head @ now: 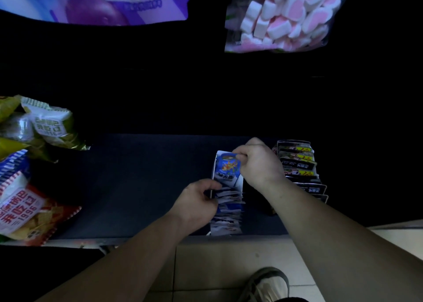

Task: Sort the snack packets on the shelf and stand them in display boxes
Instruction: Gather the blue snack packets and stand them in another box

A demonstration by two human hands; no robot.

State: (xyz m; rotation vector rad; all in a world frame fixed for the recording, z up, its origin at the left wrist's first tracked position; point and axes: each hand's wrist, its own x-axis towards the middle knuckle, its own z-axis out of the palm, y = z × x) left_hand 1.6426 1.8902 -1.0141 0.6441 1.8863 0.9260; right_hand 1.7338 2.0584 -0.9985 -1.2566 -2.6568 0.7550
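My right hand (256,164) pinches a blue packet (227,165), left hand (199,201) clamps the display box (226,208) near the shelf (137,182) front edge — forcing it could topple the row.

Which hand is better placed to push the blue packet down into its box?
The right hand: it already pinches the blue packet at its top, above the white display box. The left hand steadies the row.

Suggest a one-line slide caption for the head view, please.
Right hand stands a blue packet in the white display box while the left hand steadies the row.
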